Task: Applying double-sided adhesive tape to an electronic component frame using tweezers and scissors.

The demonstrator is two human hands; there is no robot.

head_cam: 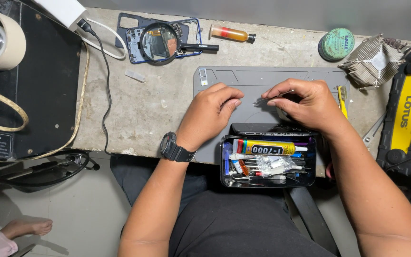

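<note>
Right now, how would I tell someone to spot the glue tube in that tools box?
Start at the grey work mat on the concrete bench, then drop to its near edge, where a black tray of small tools sits just below the right hand. The glue tube lies flat across the tray's top. It is the only yellow, fat item there; the rest are thin tools and clear bags.

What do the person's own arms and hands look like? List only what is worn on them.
Both forearms are bare, with no sleeves in view and no gloves. The left hand has a black wristwatch with a chunky round case and a black strap at the wrist. The right hand shows no watch, band or ring.
</note>
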